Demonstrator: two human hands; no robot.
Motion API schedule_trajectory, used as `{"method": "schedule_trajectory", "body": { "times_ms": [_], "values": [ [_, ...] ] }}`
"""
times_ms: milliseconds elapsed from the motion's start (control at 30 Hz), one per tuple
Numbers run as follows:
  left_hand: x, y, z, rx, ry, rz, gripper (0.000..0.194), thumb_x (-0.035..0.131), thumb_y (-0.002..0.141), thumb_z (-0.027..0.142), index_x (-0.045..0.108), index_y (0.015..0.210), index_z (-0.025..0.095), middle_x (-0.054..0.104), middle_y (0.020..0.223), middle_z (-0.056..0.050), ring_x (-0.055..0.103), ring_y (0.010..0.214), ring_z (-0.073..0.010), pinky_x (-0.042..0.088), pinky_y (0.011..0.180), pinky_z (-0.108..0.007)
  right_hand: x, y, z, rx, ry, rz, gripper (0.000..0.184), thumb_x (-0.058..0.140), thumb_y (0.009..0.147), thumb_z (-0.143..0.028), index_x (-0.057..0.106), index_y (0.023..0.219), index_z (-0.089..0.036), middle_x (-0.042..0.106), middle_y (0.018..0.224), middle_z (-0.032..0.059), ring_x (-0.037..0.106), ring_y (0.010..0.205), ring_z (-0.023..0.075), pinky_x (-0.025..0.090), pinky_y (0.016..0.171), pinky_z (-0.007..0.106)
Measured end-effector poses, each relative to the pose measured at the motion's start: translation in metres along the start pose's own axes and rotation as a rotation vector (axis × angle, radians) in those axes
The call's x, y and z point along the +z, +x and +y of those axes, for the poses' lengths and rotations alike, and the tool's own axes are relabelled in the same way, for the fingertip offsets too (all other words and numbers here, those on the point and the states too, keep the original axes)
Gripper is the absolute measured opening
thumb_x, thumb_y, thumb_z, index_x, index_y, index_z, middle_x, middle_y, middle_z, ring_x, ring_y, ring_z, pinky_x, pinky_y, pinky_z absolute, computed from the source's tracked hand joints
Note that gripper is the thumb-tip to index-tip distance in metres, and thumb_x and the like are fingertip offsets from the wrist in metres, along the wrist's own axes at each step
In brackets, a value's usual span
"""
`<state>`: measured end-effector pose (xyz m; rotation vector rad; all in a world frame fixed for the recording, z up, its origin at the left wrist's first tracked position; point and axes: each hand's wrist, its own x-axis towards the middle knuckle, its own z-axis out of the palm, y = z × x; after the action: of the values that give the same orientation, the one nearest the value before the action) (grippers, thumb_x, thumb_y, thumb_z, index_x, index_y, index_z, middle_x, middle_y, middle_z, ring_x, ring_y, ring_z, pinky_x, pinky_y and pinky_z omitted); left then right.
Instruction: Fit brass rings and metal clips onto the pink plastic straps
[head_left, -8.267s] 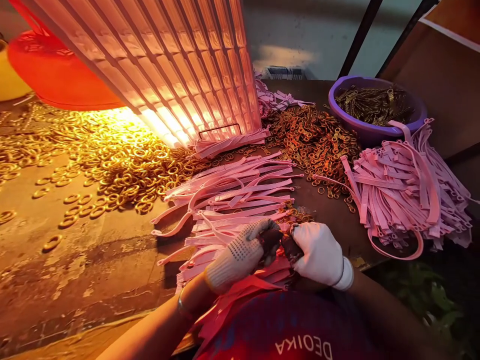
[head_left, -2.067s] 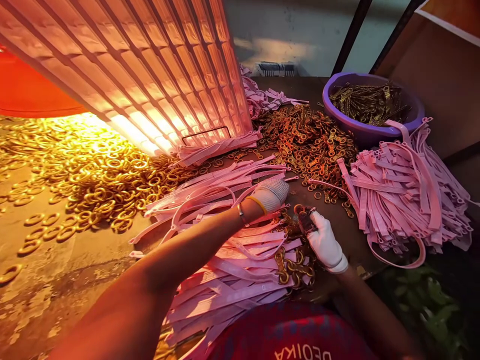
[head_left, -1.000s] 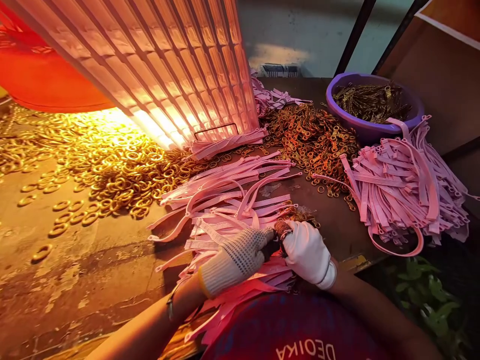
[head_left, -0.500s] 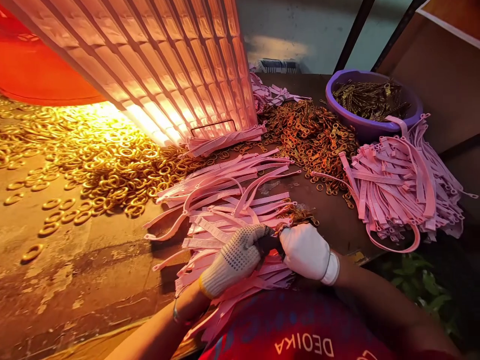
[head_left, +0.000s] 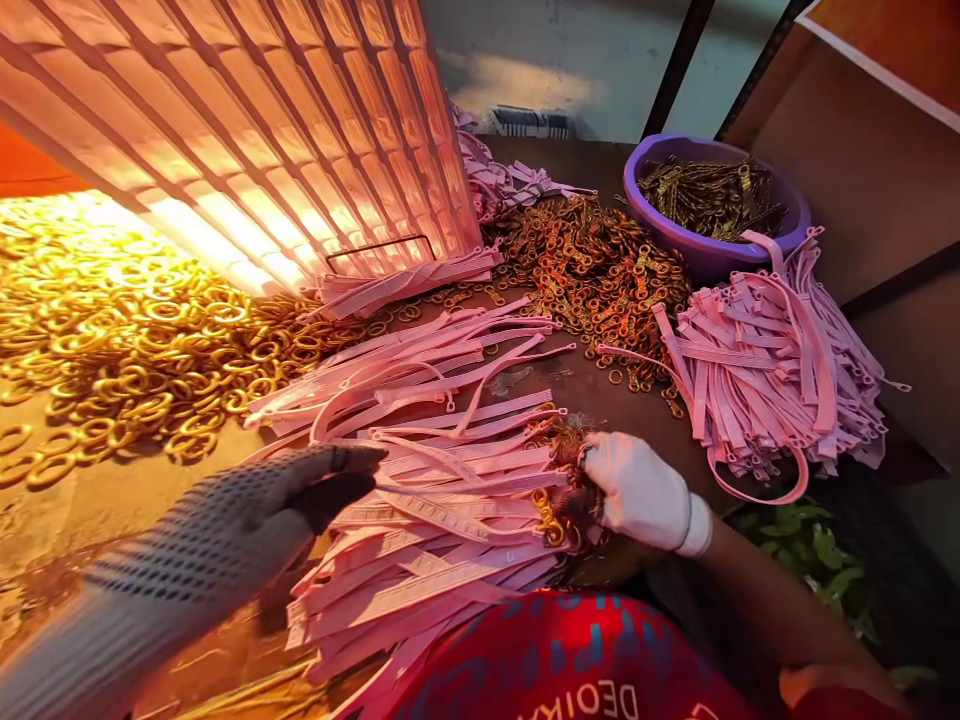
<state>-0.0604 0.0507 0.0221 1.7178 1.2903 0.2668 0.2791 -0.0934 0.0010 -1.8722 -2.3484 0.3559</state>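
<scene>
My left hand, in a dotted knit glove, is raised over the left ends of the pink straps. Its fingers stretch to the right, with the thumb apart below them; nothing is plainly held. My right hand, in a white glove with its fingertips showing, is closed at the right ends of the straps. A gold-coloured metal clasp sticks out from its fingertips, partly hidden by them. More clasps lie just behind that hand. The straps lie side by side in a loose layer before my body.
Gold rings are heaped at left beside a ribbed translucent panel. Behind the straps lies a pile of small metal clasps. A purple basin holds more metal pieces. At right a bundle of pink straps hangs over the table edge.
My left hand has moved away from the right hand, left and closer to the camera, and its fingers have opened. The right hand has shifted slightly right, and the view has turned.
</scene>
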Motion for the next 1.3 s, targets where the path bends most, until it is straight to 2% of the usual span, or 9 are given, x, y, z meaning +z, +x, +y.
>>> {"method": "schedule_trajectory", "body": {
  "times_ms": [100, 200, 333, 567, 700, 833, 967, 1167, 1300],
  "values": [
    [0.012, -0.008, 0.011, -0.239, -0.265, 0.03, 0.031, 0.067, 0.084, 0.043, 0.073, 0.111, 0.03, 0.058, 0.049, 0.008, 0.045, 0.043, -0.0116, 0.035, 0.041, -0.018, -0.001, 0.016, 0.053, 0.047, 0.024, 0.119, 0.028, 0.059, 0.094, -0.019, 0.069, 0.119, -0.016, 0.073, 0.117, 0.0109, 0.066, 0.107, 0.0214, 0.048, 0.093, 0.031],
    [0.043, 0.002, 0.041, -0.386, -0.805, -0.007, 0.015, 0.064, 0.089, 0.03, 0.07, 0.099, 0.021, 0.062, 0.061, 0.004, 0.044, 0.045, -0.0064, 0.03, 0.039, -0.012, 0.003, 0.048, 0.106, 0.184, -0.274, 0.032, 0.028, 0.053, 0.092, -0.008, 0.073, 0.111, -0.012, 0.072, 0.124, 0.0167, 0.064, 0.111, 0.025, 0.046, 0.093, 0.034],
    [0.082, 0.032, 0.068, -0.527, -1.44, -0.229, 0.02, 0.049, 0.099, 0.025, 0.064, 0.093, 0.014, 0.056, 0.062, 0.0, 0.036, 0.037, -0.0043, 0.02, 0.028, -0.01, 0.005, 0.08, 0.143, 0.153, -0.376, -0.006, 0.029, 0.045, 0.095, -0.005, 0.073, 0.104, -0.006, 0.06, 0.143, 0.0256, 0.056, 0.121, 0.0346, 0.042, 0.09, 0.044],
    [0.11, 0.045, 0.071, -0.419, -1.563, -0.344, 0.024, 0.053, 0.098, 0.027, 0.067, 0.098, 0.008, 0.07, 0.082, -0.013, 0.061, 0.053, -0.0119, 0.032, 0.031, -0.013, 0.002, 0.088, 0.161, 0.153, -0.423, -0.019, 0.026, 0.053, 0.08, -0.002, 0.073, 0.096, -0.005, 0.061, 0.14, 0.0267, 0.056, 0.119, 0.0368, 0.043, 0.092, 0.046],
    [0.112, 0.041, 0.067, -0.386, -1.532, -0.294, 0.02, 0.056, 0.094, 0.024, 0.067, 0.098, 0.008, 0.07, 0.084, -0.013, 0.059, 0.05, -0.011, 0.027, 0.03, -0.014, 0.002, 0.077, 0.135, 0.15, -0.166, 0.178, 0.045, 0.052, 0.074, -0.004, 0.068, 0.116, -0.007, 0.067, 0.132, 0.0218, 0.06, 0.123, 0.0305, 0.047, 0.101, 0.042],
    [0.121, 0.042, 0.062, -0.263, -1.465, -0.23, 0.025, 0.06, 0.087, 0.023, 0.066, 0.105, 0.008, 0.069, 0.079, -0.011, 0.055, 0.046, -0.0081, 0.024, 0.032, -0.013, -0.002, 0.055, 0.058, -0.074, 0.428, 0.362, 0.049, 0.047, 0.085, -0.006, 0.06, 0.13, -0.02, 0.075, 0.115, 0.0073, 0.072, 0.099, 0.0194, 0.056, 0.091, 0.034],
    [0.129, 0.038, 0.062, -0.162, -1.347, -0.213, 0.032, 0.064, 0.086, 0.029, 0.066, 0.112, 0.01, 0.067, 0.075, -0.006, 0.046, 0.041, -0.0055, 0.022, 0.033, -0.014, -0.006, 0.043, -0.011, -0.165, 0.499, 0.466, 0.051, 0.058, 0.089, -0.011, 0.057, 0.138, -0.025, 0.072, 0.125, 0.0086, 0.069, 0.111, 0.0222, 0.055, 0.1, 0.039],
    [0.121, 0.015, 0.073, -0.007, -1.071, -0.161, 0.04, 0.061, 0.092, 0.042, 0.065, 0.119, 0.014, 0.053, 0.054, 0.004, 0.041, 0.04, -0.0072, 0.025, 0.038, -0.015, -0.003, 0.051, -0.036, -0.021, 0.613, 0.439, 0.051, 0.063, 0.087, -0.016, 0.058, 0.136, -0.025, 0.072, 0.123, 0.0084, 0.069, 0.112, 0.0237, 0.055, 0.103, 0.04],
    [0.118, 0.007, 0.073, 0.086, -0.935, -0.188, 0.04, 0.061, 0.091, 0.042, 0.063, 0.122, 0.017, 0.054, 0.058, 0.004, 0.044, 0.044, -0.0081, 0.03, 0.042, -0.017, 0.002, 0.054, -0.047, 0.02, 0.933, 0.325, 0.039, 0.065, 0.09, -0.024, 0.062, 0.129, -0.023, 0.073, 0.122, 0.0075, 0.07, 0.107, 0.0213, 0.056, 0.101, 0.038]
  ]
}}
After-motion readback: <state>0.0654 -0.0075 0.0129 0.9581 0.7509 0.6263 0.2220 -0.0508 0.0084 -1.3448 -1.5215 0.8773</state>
